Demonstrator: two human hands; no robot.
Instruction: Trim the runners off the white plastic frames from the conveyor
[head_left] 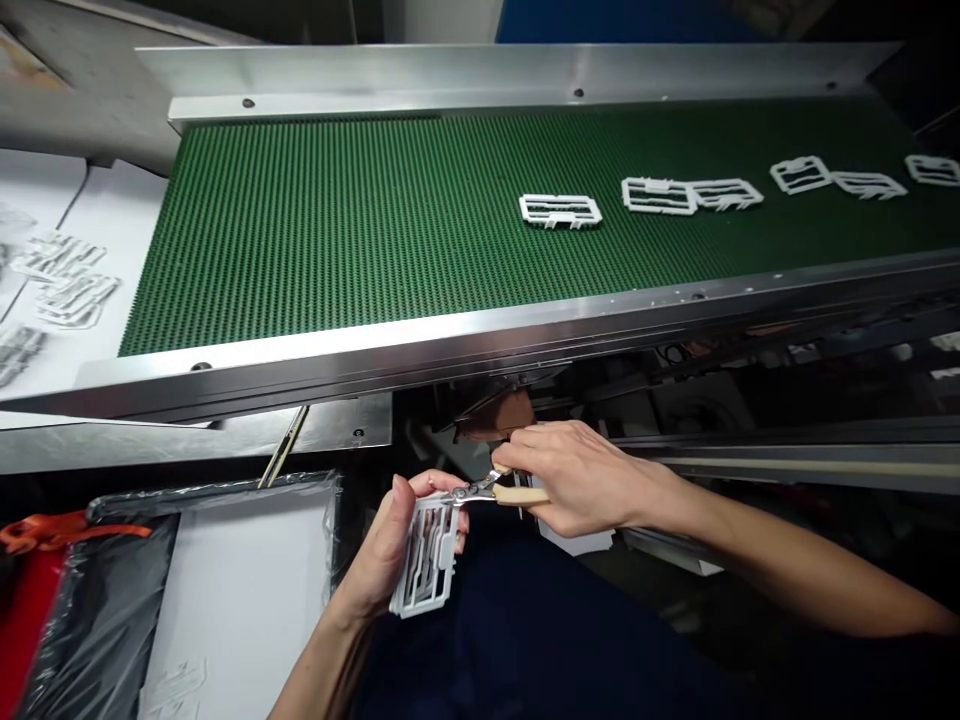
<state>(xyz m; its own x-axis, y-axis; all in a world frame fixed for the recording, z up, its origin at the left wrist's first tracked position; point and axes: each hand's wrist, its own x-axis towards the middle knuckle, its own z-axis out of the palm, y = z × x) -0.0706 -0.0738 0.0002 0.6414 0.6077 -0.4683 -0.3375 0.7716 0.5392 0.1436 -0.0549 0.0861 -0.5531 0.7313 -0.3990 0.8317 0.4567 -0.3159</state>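
Note:
Several white slotted plastic frames, stacked together, are in the grip of my left hand, held in front of the conveyor. My right hand is closed around the cream handles of a pair of nippers. The metal jaws of the nippers meet the upper edge of the stack by my left fingertips. Whether the jaws are closed on the plastic, I cannot tell. Similar white frames lie spread along the conveyor's green belt, among them a single white frame near its middle.
Metal rails edge the belt. At the left, more white parts lie on white sheets. Below stands a plastic-lined box with white parts at its bottom, beside an orange-handled tool. A thin metal tool leans at the box's rim.

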